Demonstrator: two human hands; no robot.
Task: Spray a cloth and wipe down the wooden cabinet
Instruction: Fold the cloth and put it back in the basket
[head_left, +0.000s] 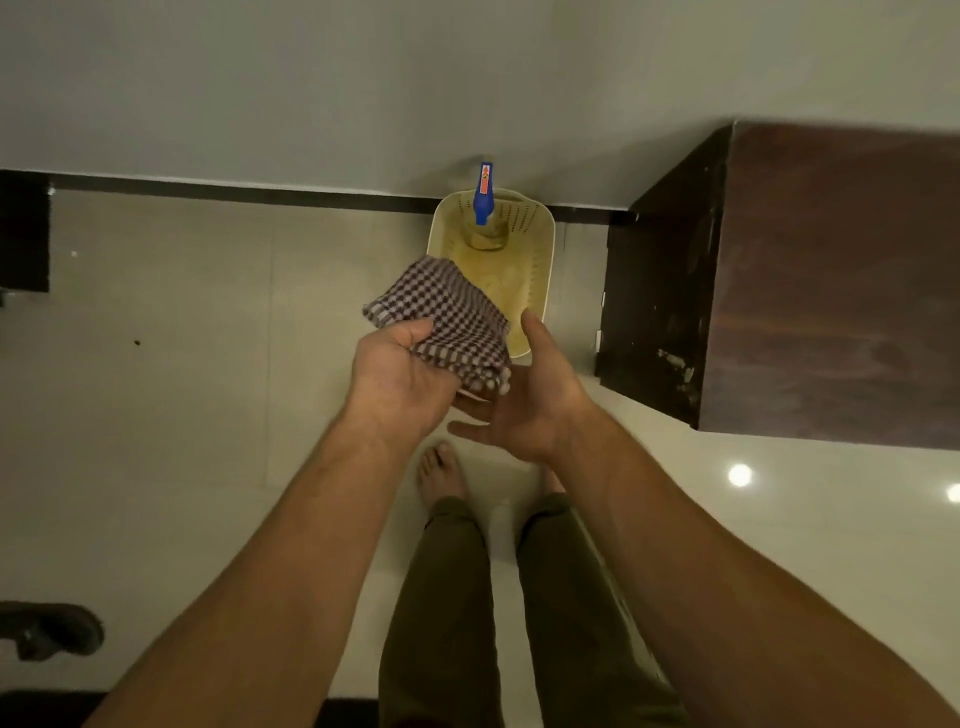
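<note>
Left hand (402, 364) grips the folded cloth (441, 317), held over the near-left corner of the basket (543, 270) on the floor. Right hand (524, 395) open, palm up, just under the cloth. Spray bottle (484, 195) stands at basket's far end; cabinet (810, 291) right of basket.

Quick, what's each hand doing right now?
Left hand: closed, holding the folded checkered cloth.
Right hand: open, under the cloth's edge, gripping nothing.
</note>
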